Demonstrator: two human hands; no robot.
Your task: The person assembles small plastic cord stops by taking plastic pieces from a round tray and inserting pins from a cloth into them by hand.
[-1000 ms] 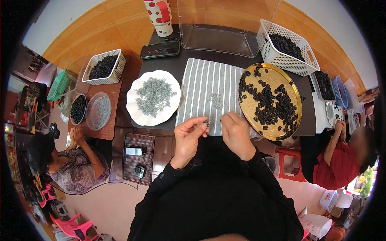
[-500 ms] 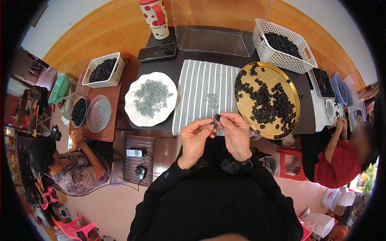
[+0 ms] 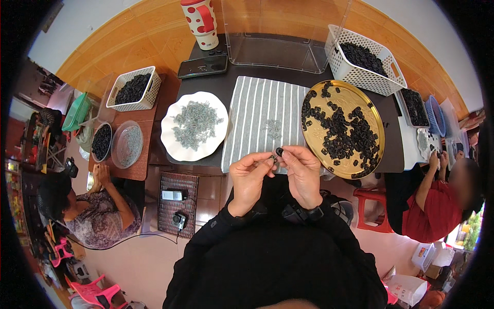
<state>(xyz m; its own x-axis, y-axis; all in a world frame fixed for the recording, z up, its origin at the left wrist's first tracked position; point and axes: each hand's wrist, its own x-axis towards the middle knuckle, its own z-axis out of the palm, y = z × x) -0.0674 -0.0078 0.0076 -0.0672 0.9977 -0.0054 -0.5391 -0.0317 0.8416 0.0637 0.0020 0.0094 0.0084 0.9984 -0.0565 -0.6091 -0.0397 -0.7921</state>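
Observation:
Close together at the near edge of a grey-and-white striped cloth (image 3: 257,110) are my two hands. A small black plastic piece (image 3: 279,151) is pinched between the thumb and fingers of my right hand (image 3: 303,177). My left hand (image 3: 248,180) is closed in a pinch right beside it, its fingertips on something tiny that I cannot make out. Just beyond my fingers, a small heap of thin silvery pins (image 3: 273,129) lies on the cloth. More pins fill a white scalloped plate (image 3: 170,139) at left. At right, a round gold tray (image 3: 374,110) bears many loose black pieces (image 3: 355,134).
White baskets of black parts stand at back right (image 3: 337,64) and on the left table (image 3: 153,92). A phone (image 3: 203,67), a spotted tumbler (image 3: 201,26) and a clear plastic box (image 3: 278,62) line the back. One person (image 3: 103,216) sits left, another (image 3: 432,211) right.
My hands keep the same pinch at almost the same spot. The whole view has shifted very slightly. The person at right has moved their hands a little.

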